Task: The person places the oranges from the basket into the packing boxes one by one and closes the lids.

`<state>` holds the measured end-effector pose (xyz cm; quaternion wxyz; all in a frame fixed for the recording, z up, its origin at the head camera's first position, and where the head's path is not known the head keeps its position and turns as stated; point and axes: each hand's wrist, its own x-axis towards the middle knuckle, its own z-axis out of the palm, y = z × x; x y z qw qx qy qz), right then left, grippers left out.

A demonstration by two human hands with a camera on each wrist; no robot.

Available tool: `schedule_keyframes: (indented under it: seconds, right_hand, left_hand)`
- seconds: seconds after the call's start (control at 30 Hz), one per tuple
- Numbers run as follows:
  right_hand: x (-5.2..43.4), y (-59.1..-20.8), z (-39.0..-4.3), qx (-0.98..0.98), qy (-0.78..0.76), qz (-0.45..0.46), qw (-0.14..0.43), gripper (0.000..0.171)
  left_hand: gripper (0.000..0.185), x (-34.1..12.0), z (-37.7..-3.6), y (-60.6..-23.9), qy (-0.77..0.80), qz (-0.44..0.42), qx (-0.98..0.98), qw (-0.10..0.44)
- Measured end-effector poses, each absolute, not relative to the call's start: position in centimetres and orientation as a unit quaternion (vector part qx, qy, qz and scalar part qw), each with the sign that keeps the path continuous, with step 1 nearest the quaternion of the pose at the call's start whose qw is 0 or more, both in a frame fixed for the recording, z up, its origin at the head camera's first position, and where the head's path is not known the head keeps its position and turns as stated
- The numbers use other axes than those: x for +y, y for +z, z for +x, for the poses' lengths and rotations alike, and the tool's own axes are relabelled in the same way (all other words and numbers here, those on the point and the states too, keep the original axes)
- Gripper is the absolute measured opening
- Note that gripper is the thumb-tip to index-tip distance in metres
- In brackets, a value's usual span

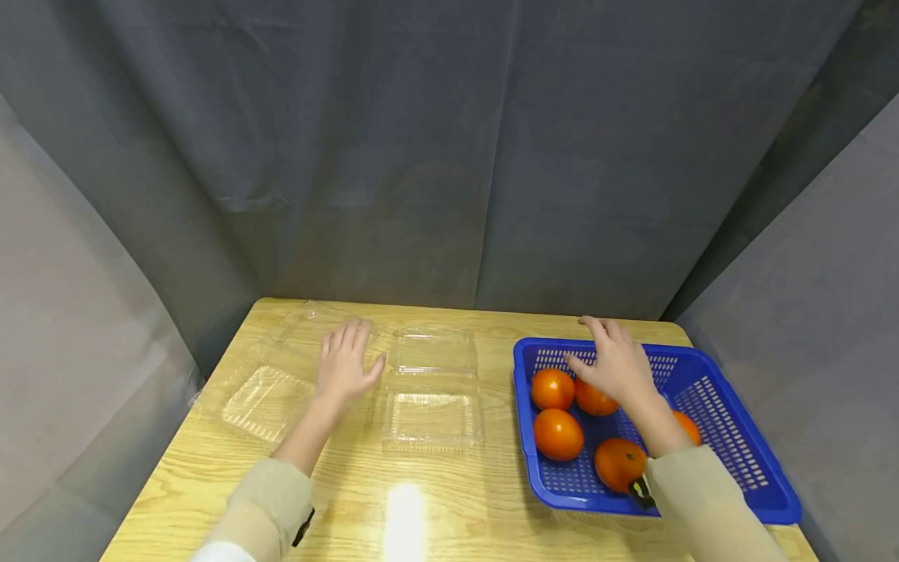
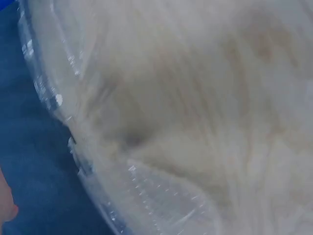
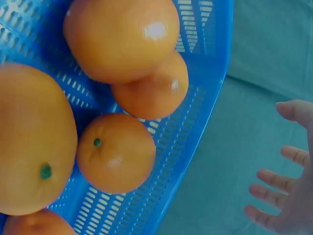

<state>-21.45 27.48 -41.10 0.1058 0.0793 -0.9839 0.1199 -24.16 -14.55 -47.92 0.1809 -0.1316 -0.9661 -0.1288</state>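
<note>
- Blue basket [image 1: 737,421] lies on the table's right side, long axis running away from the person.
- Right hand [image 1: 618,363], fingers spread and holding nothing, hovers over its oranges [image 1: 552,389].
- Left hand [image 1: 346,363], flat and relaxed, lies beside the open clear clamshell [image 1: 431,390], well apart from the fruit.

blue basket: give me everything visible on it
The blue basket is a shallow rectangular plastic tray with slotted, perforated walls and floor and a solid rim. It sits flat at the right end of the wooden table, holding at least five oranges. The right hand hovers open over its far-left part; contact is unclear.
</note>
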Motion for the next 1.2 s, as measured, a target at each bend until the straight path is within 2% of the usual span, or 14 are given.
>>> schedule_keyframes:
  seconds: [0.13,0.27,0.43,0.67,1.2]
  right_hand:
    - [27.0,-41.5,-20.6,-0.984,0.119,0.100,0.092,0.063]
    - [26.8,-42.2,-19.8,-0.985,0.112,0.118,0.049,0.061]
    - [26.5,-43.5,-18.8,-0.985,0.104,0.137,0.000,0.064]
    - [25.5,-44.9,-17.5,-0.984,0.085,0.152,-0.034,0.066]
    - [24.6,-47.5,-16.2,-0.981,0.063,0.181,-0.023,0.067]
  left_hand:
    - [0.059,-14.2,-23.2,-49.0,-0.136,-0.152,-0.958,0.201]
    - [0.055,-14.0,-22.3,-50.2,-0.139,-0.166,-0.953,0.211]
    - [0.052,-13.9,-21.1,-51.5,-0.145,-0.167,-0.954,0.202]
    - [0.051,-13.6,-19.5,-52.7,-0.161,-0.163,-0.956,0.182]
    - [0.055,-12.9,-17.4,-54.6,-0.147,-0.131,-0.972,0.127]
